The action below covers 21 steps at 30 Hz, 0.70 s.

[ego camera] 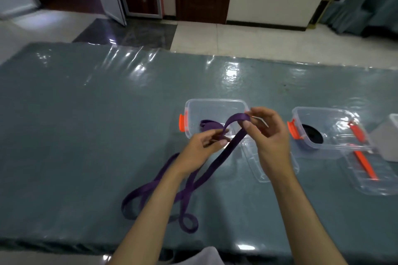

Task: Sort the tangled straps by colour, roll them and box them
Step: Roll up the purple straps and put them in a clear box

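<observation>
A long purple strap (215, 163) runs from my hands down to the table, where it lies in loose loops near the front edge. My left hand (202, 146) pinches the strap's end, and my right hand (267, 133) holds the bend of the strap a little higher. Both hands hover over a clear plastic box (191, 105) with an orange latch; some purple strap lies inside it. A second clear box (336, 146) to the right holds a black rolled strap (312, 134).
A clear lid (372, 174) with an orange handle lies in front of the right box, and another lid lies under my right hand. A grey-white object (387, 137) stands at the right edge. The table (86, 114) has a shiny teal cover.
</observation>
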### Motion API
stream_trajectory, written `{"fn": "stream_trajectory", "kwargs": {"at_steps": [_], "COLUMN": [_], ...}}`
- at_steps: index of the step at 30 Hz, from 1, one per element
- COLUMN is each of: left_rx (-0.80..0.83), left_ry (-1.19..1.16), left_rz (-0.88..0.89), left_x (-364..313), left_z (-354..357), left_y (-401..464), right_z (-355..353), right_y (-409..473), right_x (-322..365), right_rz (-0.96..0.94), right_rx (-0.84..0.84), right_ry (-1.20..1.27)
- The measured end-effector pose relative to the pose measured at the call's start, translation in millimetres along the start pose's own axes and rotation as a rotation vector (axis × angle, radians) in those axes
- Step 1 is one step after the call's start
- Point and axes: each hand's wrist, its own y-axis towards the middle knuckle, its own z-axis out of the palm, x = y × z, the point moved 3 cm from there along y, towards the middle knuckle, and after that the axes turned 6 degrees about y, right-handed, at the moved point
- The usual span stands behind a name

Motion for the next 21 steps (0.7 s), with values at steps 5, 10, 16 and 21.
{"fn": "stream_trajectory", "kwargs": {"at_steps": [5,10,16,21], "left_rx": [-0.076,-0.108,-0.198,-0.253], "left_ry": [-0.051,-0.003,0.132,0.56], "left_rz": [0.084,0.155,0.278,0.414], "left_x": [-26.9,-64.1,-100.0,-115.0], "left_z": [-11.2,-9.6,-41.4,-69.6], "left_y": [11.4,27.4,34.4,37.3], "right_z": [14.9,53.7,70.0,74.7], "right_y": [11.7,29.6,54.7,62.5], "right_x": [12.9,30.1,41.0,42.1], "right_rz": [0.007,-0.029,-0.083,-0.024], "right_rx": [-0.007,0.029,0.036,0.073], "right_ry": [0.097,0.14,0.143,0.004]}}
